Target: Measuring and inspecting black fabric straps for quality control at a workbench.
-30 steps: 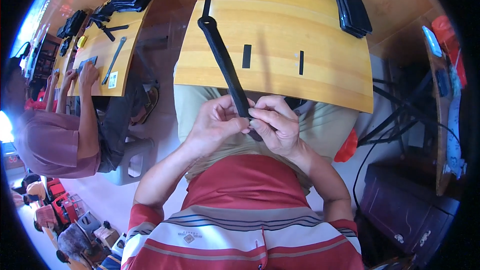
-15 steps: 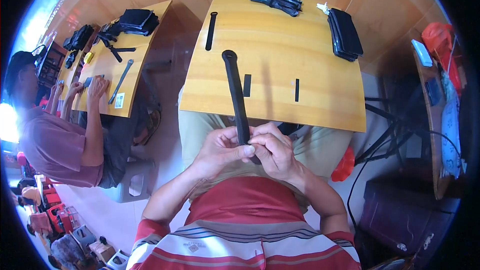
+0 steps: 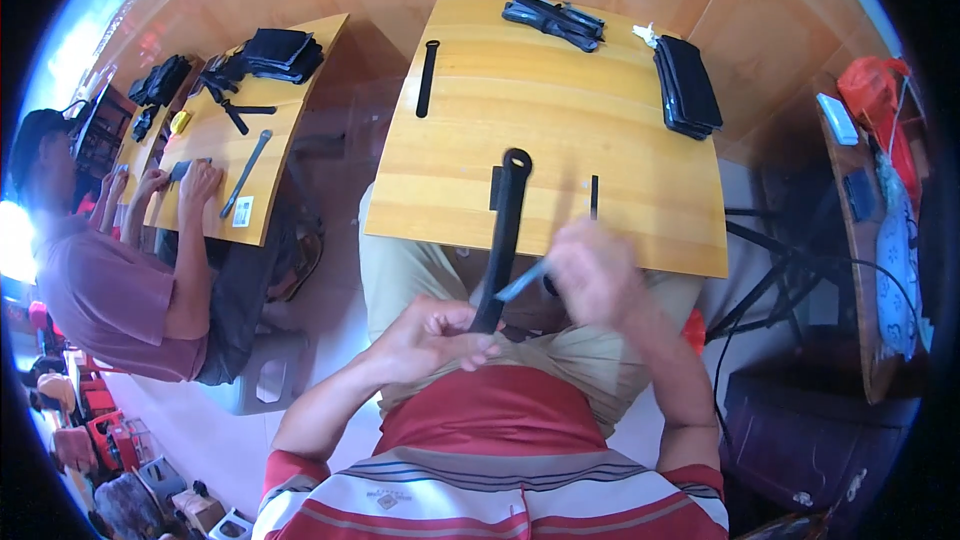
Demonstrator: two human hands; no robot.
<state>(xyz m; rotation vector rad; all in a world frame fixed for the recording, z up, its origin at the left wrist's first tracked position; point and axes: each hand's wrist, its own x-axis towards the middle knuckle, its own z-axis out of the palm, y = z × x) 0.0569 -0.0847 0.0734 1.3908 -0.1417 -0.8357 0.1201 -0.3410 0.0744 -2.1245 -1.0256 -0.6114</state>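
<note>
My left hand (image 3: 425, 338) pinches the lower end of a black strap (image 3: 508, 225) between thumb and fingers. The strap stands up over the near table edge, its rounded top end pierced by a hole. A thin pale-blue strip (image 3: 522, 281) runs from the strap's lower part to my right hand (image 3: 598, 265), which is closed on its end and smeared by motion. Behind the held strap, a small black rectangle (image 3: 496, 187) lies partly hidden on the wooden table (image 3: 480, 110). A narrow black piece (image 3: 594, 196) lies just beyond my right hand.
Another black strap (image 3: 427, 80) lies at the table's left. A bundle of black straps (image 3: 553, 22) and a black stack (image 3: 687, 85) sit at the back. On the left, a person (image 3: 115, 250) works at a second table (image 3: 285, 130). A wooden shelf (image 3: 850, 240) stands right.
My right hand has moved up and right, away from the strap's lower end, drawing out the pale-blue strip. The held strap has shifted right and now leans that way.
</note>
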